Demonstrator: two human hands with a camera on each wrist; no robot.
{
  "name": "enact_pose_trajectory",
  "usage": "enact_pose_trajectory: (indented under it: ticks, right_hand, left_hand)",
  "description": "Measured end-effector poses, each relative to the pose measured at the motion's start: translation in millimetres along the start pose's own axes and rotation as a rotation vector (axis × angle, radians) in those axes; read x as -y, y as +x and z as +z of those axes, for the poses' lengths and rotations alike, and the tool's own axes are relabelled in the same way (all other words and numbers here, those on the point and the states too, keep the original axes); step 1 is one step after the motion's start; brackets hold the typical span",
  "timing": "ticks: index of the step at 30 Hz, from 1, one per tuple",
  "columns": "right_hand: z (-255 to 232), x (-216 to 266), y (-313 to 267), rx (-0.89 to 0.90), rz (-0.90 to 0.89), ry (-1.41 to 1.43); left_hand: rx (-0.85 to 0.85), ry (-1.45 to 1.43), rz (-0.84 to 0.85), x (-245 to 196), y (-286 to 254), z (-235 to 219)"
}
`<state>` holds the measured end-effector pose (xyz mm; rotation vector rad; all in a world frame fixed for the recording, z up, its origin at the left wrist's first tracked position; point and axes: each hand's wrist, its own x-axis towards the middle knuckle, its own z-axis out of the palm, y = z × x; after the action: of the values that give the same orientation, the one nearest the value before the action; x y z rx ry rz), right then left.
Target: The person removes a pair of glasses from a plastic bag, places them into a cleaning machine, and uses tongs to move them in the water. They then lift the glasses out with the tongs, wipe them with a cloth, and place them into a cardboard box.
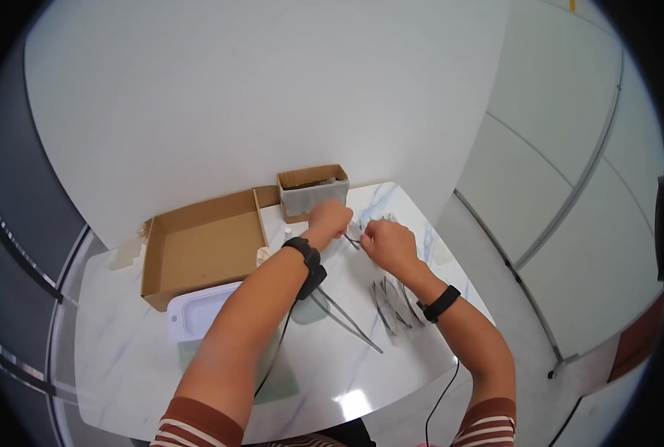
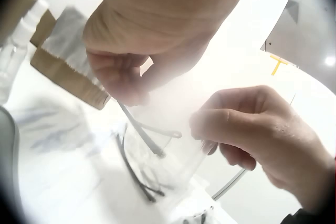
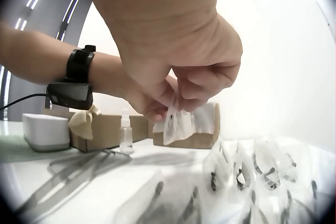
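Observation:
My left hand (image 1: pixel 330 220) pinches thin dark strips (image 2: pixel 137 125) that look like eyeglass temples, one with a looped tip. Beside it, the right hand (image 1: pixel 389 244) grips a clear plastic bag (image 3: pixel 178 125) between thumb and fingers. The two hands are close together above the table, with the bag between them in the right wrist view. Several clear bags (image 3: pixel 247 166) with dark, curved thin pieces inside lie under and beside the right hand. A grey piece with two long thin arms (image 1: pixel 349 320), like eyeglasses, rests on the table below the left forearm.
A large open cardboard tray (image 1: pixel 205 242) stands at the left. Behind the left hand is a small cardboard box (image 1: pixel 295 179) with grey material over its front. A white tub (image 1: pixel 190 316), a clear spray bottle (image 3: pixel 125 134) and a green mat (image 1: pixel 280 380) share the marble-patterned table.

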<state>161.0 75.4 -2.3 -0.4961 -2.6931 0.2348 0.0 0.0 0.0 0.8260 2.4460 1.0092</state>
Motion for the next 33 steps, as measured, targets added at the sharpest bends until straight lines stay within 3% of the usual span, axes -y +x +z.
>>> enact_pose_trajectory:
  ticks: [2, 4, 6, 8, 10, 12, 13, 15, 16, 19, 21, 22, 24, 25, 29, 33]
  right_hand:
    - [-16.8, 11.2, 0.8, -0.129, -0.043, 0.085]
    - [-35.1, 27.1, -1.7, -0.242, 0.041, 0.536]
    - [-56.8, 48.6, -6.1, -0.161, 0.105, 0.667]
    - [-79.9, 80.1, -19.6, -0.126, 0.151, 1.234]
    - [-87.1, 102.4, -30.3, -0.112, 0.088, 1.317]
    - [-93.7, 129.7, -44.7, -0.054, 0.076, 1.455]
    - [-90.4, 141.0, -48.6, -0.044, 0.059, 1.46]
    - [-78.1, 162.1, -56.6, 0.03, 0.051, 1.563]
    - [-72.1, 174.0, -61.1, 0.049, 0.04, 1.568]
    - [-50.7, 211.4, -76.1, 0.14, -0.009, 1.723]
    - [-39.8, 234.6, -83.4, 0.213, -0.045, 1.744]
    - [-34.8, 245.4, -86.5, 0.259, -0.07, 1.766]
    - [-24.8, 262.0, -89.4, 0.323, -0.082, 1.757]
    - [-20.4, 268.8, -90.4, 0.355, -0.098, 1.747]
    - [4.1, 275.0, -91.8, 0.396, -0.163, 1.693]
    - [14.8, 269.6, -91.6, 0.392, -0.143, 1.608]
  left_hand:
    - [-0.033, -0.009, -0.019, -6.8, -6.8, -29.9]
    - [-0.121, -0.213, 0.028, -6.9, -21.5, -61.5]
    - [-0.156, -0.223, 0.044, -20.4, -71.4, -104.1]
    - [-0.08, -0.507, 0.134, -16.8, -117.2, -137.4]
    - [-0.117, -0.524, 0.178, -6.0, -162.6, -163.6]
    - [-0.329, -0.571, 0.249, 20.0, -201.2, -180.5]
    - [-0.348, -0.569, 0.247, 39.5, -218.1, -185.5]
    - [-0.724, -0.526, 0.38, 83.8, -252.6, -188.2]
    - [-0.742, -0.522, 0.37, 103.1, -271.1, -189.9]
    - [-0.726, -0.709, 0.267, 153.4, -320.5, -185.0]
    - [-0.501, -1.087, 0.042, 175.2, -341.4, -178.8]
    - [-0.517, -1.096, 0.036, 184.7, -348.7, -179.5]
    - [-0.179, -1.344, -0.02, 203.3, -359.8, -180.2]
    - [-0.092, -1.429, -0.016, 215.6, -360.8, -178.9]
    - [-0.145, -1.37, 0.123, 241.0, -365.8, -168.8]
    - [-0.359, -1.32, 0.153, 230.1, -360.7, -172.1]
